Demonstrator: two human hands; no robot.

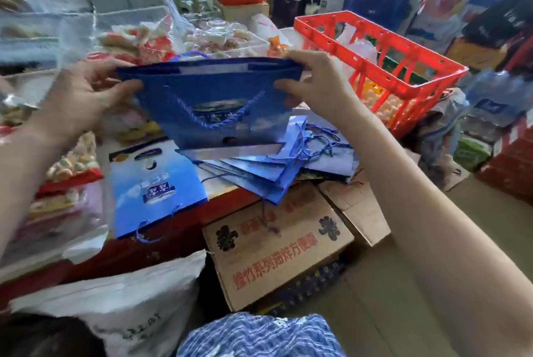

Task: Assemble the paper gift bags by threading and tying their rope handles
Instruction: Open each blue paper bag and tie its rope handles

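Note:
I hold a blue paper gift bag (213, 97) up in front of me, its top edge spread wide. My left hand (83, 97) grips its left side with the thumb on the front. My right hand (314, 82) pinches its right top corner. A blue rope handle (219, 117) hangs in a loop across the bag's front, and another loop shows above the top edge. Below lies a pile of flat blue bags (277, 160) with loose ropes. A single flat bag (153, 186) lies to the left, rope ends at its near edge.
The bags rest on a red table (161, 244) crowded with snack packets at the left. A red plastic crate (383, 68) stands at the right. Cardboard boxes (277, 250) sit on the floor below, and a white sack (129, 299) is near my knee.

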